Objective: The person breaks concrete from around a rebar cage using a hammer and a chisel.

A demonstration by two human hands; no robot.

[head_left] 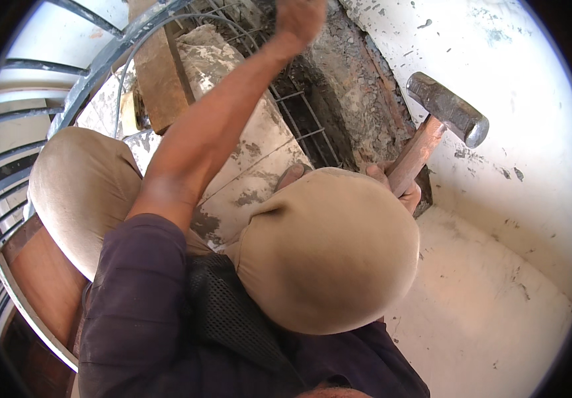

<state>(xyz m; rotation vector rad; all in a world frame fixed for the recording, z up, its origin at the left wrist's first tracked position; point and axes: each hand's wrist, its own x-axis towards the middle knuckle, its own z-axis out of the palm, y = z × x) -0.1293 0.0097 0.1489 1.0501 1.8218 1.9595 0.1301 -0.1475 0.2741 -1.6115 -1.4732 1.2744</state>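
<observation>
My left arm stretches forward over the broken edge of the floor. At the top edge of the view, my left hand (301, 21) is blurred and partly cut off, so its fingers and anything in them cannot be made out. It is close to rough broken concrete (349, 86) and a trench with exposed steel reinforcing bars (304, 114). Beyond my raised knee, my right hand (410, 196) is wrapped round the wooden handle of a sledgehammer (455, 113). The hammer tilts upward, its heavy steel head in front of the white wall; my knee hides part of the hand.
A brown wooden plank (160, 79) lies on the pale, chipped slab (259, 166) at the left, with a thin grey cable (121, 89) beside it. Metal railings (7, 119) curve along the far left. The white wall (498, 66) borders the right side.
</observation>
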